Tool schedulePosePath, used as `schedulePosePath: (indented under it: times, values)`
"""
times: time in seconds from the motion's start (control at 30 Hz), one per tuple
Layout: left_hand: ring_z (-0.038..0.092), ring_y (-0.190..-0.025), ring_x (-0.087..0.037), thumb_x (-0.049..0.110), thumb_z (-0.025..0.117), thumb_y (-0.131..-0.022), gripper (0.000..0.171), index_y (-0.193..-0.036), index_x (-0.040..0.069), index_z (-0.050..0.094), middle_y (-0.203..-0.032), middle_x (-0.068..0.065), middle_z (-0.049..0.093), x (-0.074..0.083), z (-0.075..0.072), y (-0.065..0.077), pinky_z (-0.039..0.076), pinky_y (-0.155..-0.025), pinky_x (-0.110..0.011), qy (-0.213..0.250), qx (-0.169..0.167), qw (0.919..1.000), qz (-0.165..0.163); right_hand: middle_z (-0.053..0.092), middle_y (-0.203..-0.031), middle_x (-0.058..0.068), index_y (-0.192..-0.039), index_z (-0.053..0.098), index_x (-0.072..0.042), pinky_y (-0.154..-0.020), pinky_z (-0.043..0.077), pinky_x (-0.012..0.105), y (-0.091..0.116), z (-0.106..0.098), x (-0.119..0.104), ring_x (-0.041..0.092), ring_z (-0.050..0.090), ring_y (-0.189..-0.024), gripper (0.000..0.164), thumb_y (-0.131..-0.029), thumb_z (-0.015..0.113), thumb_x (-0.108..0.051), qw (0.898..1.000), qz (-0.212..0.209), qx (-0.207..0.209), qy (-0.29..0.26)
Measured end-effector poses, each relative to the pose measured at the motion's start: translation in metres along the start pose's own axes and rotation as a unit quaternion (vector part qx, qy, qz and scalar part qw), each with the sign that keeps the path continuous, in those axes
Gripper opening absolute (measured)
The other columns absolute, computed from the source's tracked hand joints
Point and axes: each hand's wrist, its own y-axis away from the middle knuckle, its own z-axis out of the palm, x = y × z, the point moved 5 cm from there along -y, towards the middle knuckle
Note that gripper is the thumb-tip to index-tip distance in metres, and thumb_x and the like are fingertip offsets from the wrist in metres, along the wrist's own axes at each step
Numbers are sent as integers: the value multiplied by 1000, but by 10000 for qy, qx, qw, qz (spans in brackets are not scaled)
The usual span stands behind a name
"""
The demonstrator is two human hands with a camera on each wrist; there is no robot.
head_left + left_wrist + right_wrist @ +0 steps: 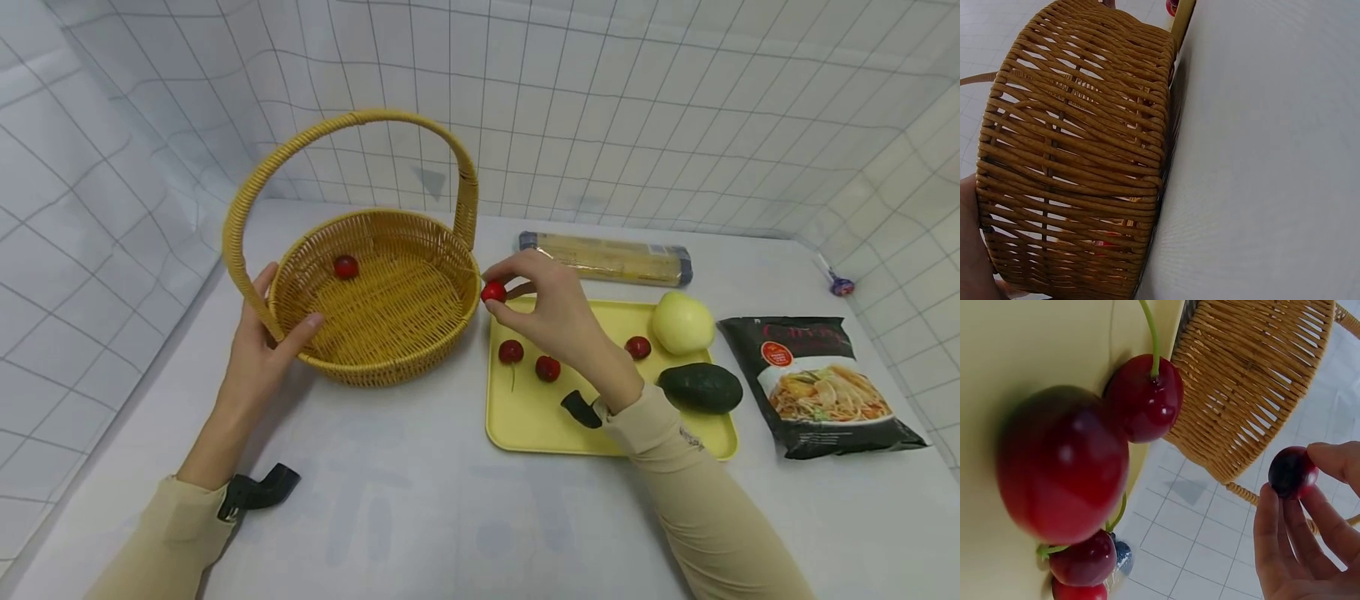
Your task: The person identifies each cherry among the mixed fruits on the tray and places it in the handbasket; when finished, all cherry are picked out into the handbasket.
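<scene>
A woven wicker basket (382, 371) with a tall arched handle stands on the left of the table. My left hand (258, 358) grips its left rim, thumb over the inside and fingers outside. One dark red cherry (346, 267) lies in the basket near its far left wall. Between thumb and fingertips my right hand (558, 312) pinches another cherry (1293, 473), held up beside the basket's right rim. Below that hand, several cherries, one with a green stem (1144, 397), lie on a yellow tray (525, 429); the right forearm covers part of the tray.
A yellow-green apple (682, 322) and a dark green avocado (701, 387) sit at the tray's right side. Behind the tray lies a long pack of spaghetti (607, 257). Farther right are a black noodle bag (825, 392) and a small wrapped lollipop (842, 287). Gridded sheeting surrounds the table.
</scene>
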Motion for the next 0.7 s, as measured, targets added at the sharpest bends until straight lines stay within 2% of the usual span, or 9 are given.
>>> schedulePosePath:
  times: [0.1, 0.2, 0.4, 0.53, 0.7]
  values:
    - [34, -154, -43, 29, 66, -104, 89, -169, 40, 8, -172, -14, 27, 5, -2, 2, 33, -119, -57, 33, -77, 10000, 32, 72, -113, 9, -118, 74, 0, -86, 62, 41, -1, 0, -4, 20, 72, -103, 28, -91, 80, -3, 9997, -67, 214, -47]
    - [33, -154, -43, 28, 66, -104, 89, -169, 39, 7, -172, -13, 27, 8, -3, 3, 32, -119, -55, 44, -125, 9999, 96, 73, -114, 10, -119, 74, 0, -86, 62, 40, -1, 1, -6, 21, 72, -103, 28, -92, 80, -4, 9990, -71, 438, -65]
    - [32, -155, -43, 26, 66, -104, 89, -170, 37, 8, -172, -13, 27, 10, -3, 3, 29, -120, -59, 117, -141, 9996, 201, 74, -119, 11, -126, 71, 1, -91, 61, 34, -1, 9, -5, 22, 70, -114, 35, -93, 80, -5, 9985, 127, 437, -309]
    - [34, -154, -42, 25, 66, -103, 89, -170, 37, 8, -171, -12, 29, 11, -4, 4, 32, -120, -50, 91, -137, 9996, 250, 72, -126, 16, -131, 69, 2, -93, 59, 29, 0, 10, -4, 27, 71, -117, 39, -94, 79, -3, 9976, 214, 431, -508]
    - [37, -153, -41, 25, 66, -103, 89, -170, 37, 9, -170, -12, 32, 11, -4, 5, 36, -116, -34, 77, -143, 9995, 269, 72, -128, 15, -132, 69, 0, -94, 59, 32, -1, 5, -3, 29, 71, -117, 37, -96, 77, -6, 9980, 269, 443, -352]
